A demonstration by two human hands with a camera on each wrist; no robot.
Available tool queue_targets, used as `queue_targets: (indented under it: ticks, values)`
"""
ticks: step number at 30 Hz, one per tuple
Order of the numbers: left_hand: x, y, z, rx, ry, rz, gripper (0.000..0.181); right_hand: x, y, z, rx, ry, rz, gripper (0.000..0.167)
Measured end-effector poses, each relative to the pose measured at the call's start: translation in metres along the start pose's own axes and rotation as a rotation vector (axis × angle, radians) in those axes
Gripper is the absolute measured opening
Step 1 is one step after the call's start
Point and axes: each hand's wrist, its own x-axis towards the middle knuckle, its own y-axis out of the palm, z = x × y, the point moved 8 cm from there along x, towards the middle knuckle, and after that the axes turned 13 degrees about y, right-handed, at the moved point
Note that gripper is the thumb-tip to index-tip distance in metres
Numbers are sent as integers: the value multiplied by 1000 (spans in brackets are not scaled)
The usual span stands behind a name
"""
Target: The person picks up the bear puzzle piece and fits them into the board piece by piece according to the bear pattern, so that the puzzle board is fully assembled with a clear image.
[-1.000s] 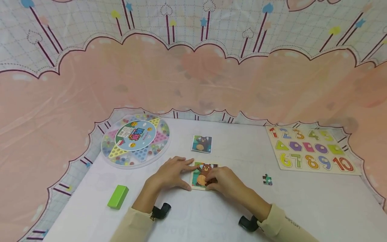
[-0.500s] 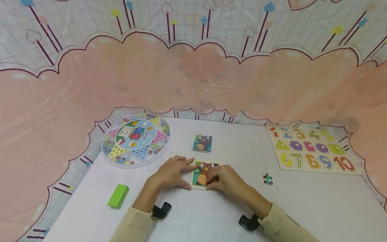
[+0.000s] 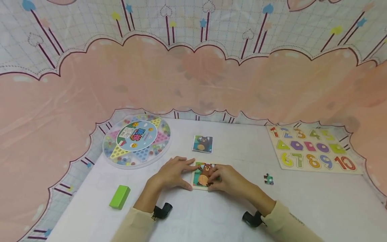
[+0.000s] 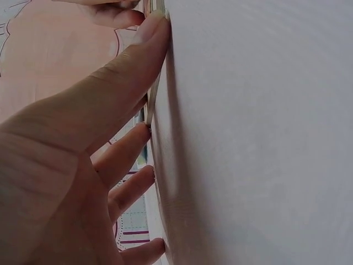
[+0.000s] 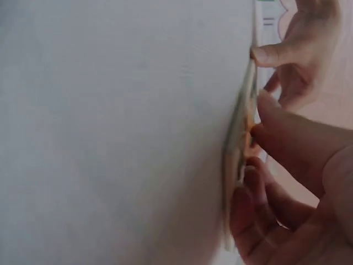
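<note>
A small jigsaw puzzle [image 3: 201, 176] with a brown bear picture lies in a pale tray on the white table. My left hand [image 3: 173, 172] rests at its left side, fingers spread and fairly straight, thumb on the near left corner and index fingertip by the upper left. In the left wrist view the left thumb [image 4: 149, 41] touches the thin board edge. Over the right part of the puzzle, my right hand [image 3: 228, 179] has curled fingers and pinches a puzzle piece, mostly hidden beneath them. A loose puzzle piece [image 3: 268, 179] lies further right.
Behind the puzzle lies a bear picture card [image 3: 202, 144]. A round Chinese checkers set [image 3: 137, 139] is at back left, a green block [image 3: 120, 197] at front left. At back right is a wooden number board [image 3: 314, 149]. A patterned cloth [image 3: 193, 80] hangs behind.
My right hand has shifted slightly over the right part of the puzzle, its fingers still at the piece. The left hand stays in place.
</note>
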Motion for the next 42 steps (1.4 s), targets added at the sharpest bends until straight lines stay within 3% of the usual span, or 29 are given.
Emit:
queue_targets:
  ticks: [4, 8, 12, 19, 24, 32, 42]
  values:
    - [1, 1, 1, -4, -11, 0, 74, -7, -9, -1, -68, -40, 61, 29]
    - [2, 3, 2, -5, -18, 3, 74, -21, -24, -11, -55, 11, 80, 46]
    - [1, 2, 2, -10, -13, -1, 75, -35, -42, -26, -13, 82, 29, 59]
    - [-1, 2, 1, -17, -5, -6, 75, -60, -64, -61, 29, 100, -100, 74]
    - [0, 3, 2, -11, -5, -3, 74, -80, -80, -84, 56, 116, -171, 76]
    - [0, 3, 3, -11, -11, 1, 75, -104, -92, -122, 116, 181, -204, 74]
    - [-1, 3, 3, -19, -21, -2, 75, -113, -91, -159, 120, 233, -201, 70]
